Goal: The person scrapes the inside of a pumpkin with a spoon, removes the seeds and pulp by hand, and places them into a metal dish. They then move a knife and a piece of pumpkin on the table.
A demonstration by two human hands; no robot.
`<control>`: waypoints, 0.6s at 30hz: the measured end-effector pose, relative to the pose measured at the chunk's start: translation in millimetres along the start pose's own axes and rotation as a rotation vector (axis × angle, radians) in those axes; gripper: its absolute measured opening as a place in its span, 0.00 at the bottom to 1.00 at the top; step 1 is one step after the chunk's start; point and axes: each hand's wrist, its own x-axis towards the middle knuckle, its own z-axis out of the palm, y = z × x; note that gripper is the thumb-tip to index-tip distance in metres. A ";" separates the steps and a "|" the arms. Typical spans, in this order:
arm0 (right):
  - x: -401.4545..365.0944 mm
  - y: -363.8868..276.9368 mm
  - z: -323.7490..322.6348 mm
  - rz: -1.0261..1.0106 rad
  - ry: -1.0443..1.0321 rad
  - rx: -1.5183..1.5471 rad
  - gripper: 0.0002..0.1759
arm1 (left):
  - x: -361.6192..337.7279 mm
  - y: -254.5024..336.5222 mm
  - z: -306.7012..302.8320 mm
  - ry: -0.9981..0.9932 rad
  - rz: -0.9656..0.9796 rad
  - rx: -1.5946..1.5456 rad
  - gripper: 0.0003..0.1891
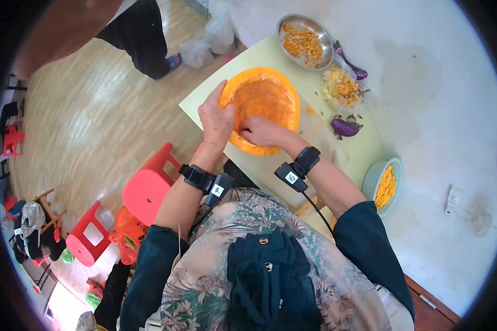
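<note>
A hollowed pumpkin half (268, 96) is tilted toward me over the pale table, its orange rim and scraped inside in sight. My left hand (216, 117) grips the rim on the left side, thumb inside and fingers wrapped round the outer wall. Inside the hollow, near its lower edge, my right hand (258, 131) is closed with curled fingers against the flesh. Whatever those fingers hold, if anything, is hidden.
On the table (370, 129) are a steel bowl (286, 52) of pumpkin pulp and seeds, a bag of scraps (339, 85), eggplants (346, 127) and a green basin (368, 182) of cut pumpkin. Red stools (148, 190) stand left. A person (135, 41) is at upper left.
</note>
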 end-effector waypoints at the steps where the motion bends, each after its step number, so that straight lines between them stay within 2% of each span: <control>1: -2.6 0.5 1.2 -0.031 0.046 0.047 0.15 | -0.3 -2.2 0.0 -0.001 -0.002 0.003 0.26; 5: -27.7 -18.5 -2.3 -0.063 0.128 0.096 0.15 | 0.6 -3.8 1.4 -0.027 -0.039 0.010 0.26; 7: -36.0 -26.9 5.8 -0.039 0.354 0.033 0.17 | 1.3 -6.5 2.5 -0.023 -0.048 -0.010 0.26; 8: -38.7 -29.7 10.9 -0.038 0.350 0.037 0.17 | 2.0 -4.9 1.5 -0.037 -0.054 -0.027 0.26; 10: -43.0 -32.6 20.6 -0.117 0.652 -0.095 0.18 | 3.0 0.1 -0.4 -0.054 -0.062 -0.043 0.25; 11: -43.7 -32.0 23.6 -0.115 0.651 -0.092 0.18 | 4.6 3.9 -1.8 -0.079 -0.062 -0.030 0.25; 13: -45.3 -30.2 28.3 -0.180 0.810 -0.236 0.17 | 5.3 5.1 -0.8 -0.106 -0.063 -0.016 0.25; 17: -54.8 -31.2 22.5 -0.212 0.811 -0.240 0.19 | 6.3 3.4 0.2 -0.099 -0.064 -0.002 0.24; 18: -59.6 -31.1 20.9 -0.290 0.786 -0.124 0.18 | 8.4 3.8 1.8 -0.094 -0.087 -0.008 0.24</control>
